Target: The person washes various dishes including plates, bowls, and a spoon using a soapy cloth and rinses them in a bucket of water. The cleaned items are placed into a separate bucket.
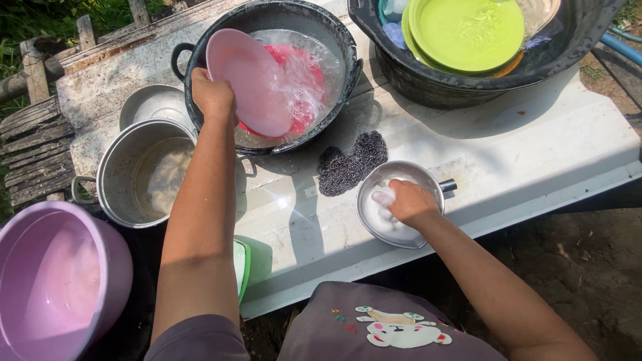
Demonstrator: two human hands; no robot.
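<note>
While left hand grips pink plate by rim over black basin near worktop's far edge, right hand closes on soapy sponge in small metal bowl; plate likely light, stiff, slippery wet; rim hold safest.

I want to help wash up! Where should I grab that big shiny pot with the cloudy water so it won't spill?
Probably by both side handles of the steel pot, one hand on each. One loop handle sticks out on its outer left side; the opposite one is hidden behind the left hand's forearm. The pot stands upright with water inside, so lifting evenly from both sides should keep it level.
</note>
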